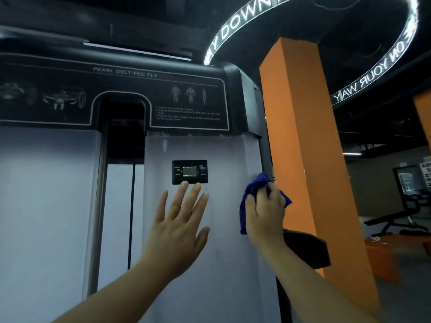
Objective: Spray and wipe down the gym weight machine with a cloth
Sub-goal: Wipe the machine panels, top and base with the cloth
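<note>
Gym machine panel (210, 252): right hand (264, 215) bunches cloth (250, 194) at edge.

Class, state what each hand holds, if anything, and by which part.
Right hand grips the blue cloth bunched around its middle. Left hand holds nothing, fingers spread.

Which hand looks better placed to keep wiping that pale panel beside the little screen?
The right hand: its fingers grip the blue cloth at the pale panel's right edge. The left hand is spread flat and holds nothing, fingertips just below the small display.
</note>
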A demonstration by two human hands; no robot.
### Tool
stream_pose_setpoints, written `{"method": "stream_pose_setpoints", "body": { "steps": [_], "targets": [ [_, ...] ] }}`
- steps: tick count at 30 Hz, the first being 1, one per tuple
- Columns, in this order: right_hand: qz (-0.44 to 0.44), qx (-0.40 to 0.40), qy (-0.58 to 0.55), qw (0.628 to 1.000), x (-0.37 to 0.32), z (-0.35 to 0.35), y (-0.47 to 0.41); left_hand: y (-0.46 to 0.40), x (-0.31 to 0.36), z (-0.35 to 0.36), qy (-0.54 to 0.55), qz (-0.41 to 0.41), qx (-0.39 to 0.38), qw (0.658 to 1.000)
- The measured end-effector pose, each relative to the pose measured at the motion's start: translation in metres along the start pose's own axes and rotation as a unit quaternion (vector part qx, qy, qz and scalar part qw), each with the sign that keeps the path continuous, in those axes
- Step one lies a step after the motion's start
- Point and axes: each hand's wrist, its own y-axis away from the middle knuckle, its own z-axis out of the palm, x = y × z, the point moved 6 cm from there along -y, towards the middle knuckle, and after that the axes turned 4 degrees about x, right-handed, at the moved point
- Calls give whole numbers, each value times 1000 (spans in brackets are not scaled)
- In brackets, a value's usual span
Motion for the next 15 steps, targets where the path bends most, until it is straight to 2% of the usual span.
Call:
{"method": "stream_pose_setpoints", "body": {
  "steps": [10, 15],
  "targets": [
    [-29, -7, -15, 999, -40, 1, -91, -44, -17, -18, -10, -16, 19, 1000],
    [-45, -15, -24, 999, -40, 3, -103, -48, -14, -26, -1, -2, 24, 1000]
  ]
}}
